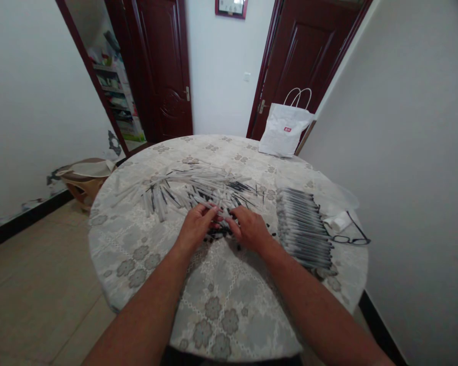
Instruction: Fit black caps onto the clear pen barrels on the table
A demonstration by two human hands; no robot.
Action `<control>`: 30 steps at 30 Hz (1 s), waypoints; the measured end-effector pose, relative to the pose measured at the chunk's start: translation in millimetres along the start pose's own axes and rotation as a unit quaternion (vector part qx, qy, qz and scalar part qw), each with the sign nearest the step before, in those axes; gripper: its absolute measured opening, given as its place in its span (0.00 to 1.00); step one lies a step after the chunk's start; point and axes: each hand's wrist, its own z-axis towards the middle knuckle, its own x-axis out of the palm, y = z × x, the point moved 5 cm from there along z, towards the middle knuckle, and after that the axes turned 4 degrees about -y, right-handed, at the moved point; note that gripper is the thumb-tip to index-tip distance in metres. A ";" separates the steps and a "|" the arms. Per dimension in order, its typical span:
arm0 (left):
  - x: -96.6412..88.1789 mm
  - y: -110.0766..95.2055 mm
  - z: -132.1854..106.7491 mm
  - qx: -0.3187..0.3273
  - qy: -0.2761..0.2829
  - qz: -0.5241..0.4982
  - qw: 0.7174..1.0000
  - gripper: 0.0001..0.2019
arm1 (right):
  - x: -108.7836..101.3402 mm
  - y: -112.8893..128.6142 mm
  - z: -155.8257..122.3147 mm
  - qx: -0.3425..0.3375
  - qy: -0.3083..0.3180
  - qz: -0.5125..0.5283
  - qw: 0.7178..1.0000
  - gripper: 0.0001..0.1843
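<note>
My left hand (199, 223) and my right hand (250, 230) meet over the middle of the table, fingers closed in a pinch. Between them is a pale, translucent pen barrel (224, 215), partly hidden by the fingers. Just under and in front of the hands lie small black pen caps (218, 233). Beyond spreads a loose heap of translucent white pen barrels (198, 175), mixed with thin dark refills (238, 186). To the right of my right hand, many assembled pens with dark cores (303, 229) lie side by side in a stack.
A round table with a flowered cloth (213, 284) carries everything. Eyeglasses (351, 240), a white roll (339, 222) and clear plastic (341, 195) lie at the right edge. A white paper bag (284, 132) stands at the back right. A brown bag (86, 178) sits left of the table.
</note>
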 end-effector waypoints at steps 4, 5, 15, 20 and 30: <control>-8.2 -0.1 5.0 -0.011 -0.053 -0.056 0.997 0.17 | -9.0 -45.9 -0.8 0.167 0.027 -0.104 0.980 0.16; -8.9 -0.2 5.8 -0.014 -0.055 -0.068 0.996 0.17 | -8.8 -57.4 -2.7 0.205 0.057 -0.130 0.968 0.16; -6.2 4.1 6.3 -0.014 -0.028 -0.122 0.992 0.17 | 7.1 -74.1 -9.2 0.243 0.153 -0.142 0.947 0.19; -5.3 5.1 8.1 -0.023 -0.024 -0.142 0.989 0.18 | 8.3 -73.2 -7.8 0.239 0.173 -0.137 0.946 0.19; -6.8 5.2 6.9 -0.031 -0.035 -0.184 0.982 0.16 | 11.6 -69.6 -9.4 0.228 0.172 -0.131 0.949 0.16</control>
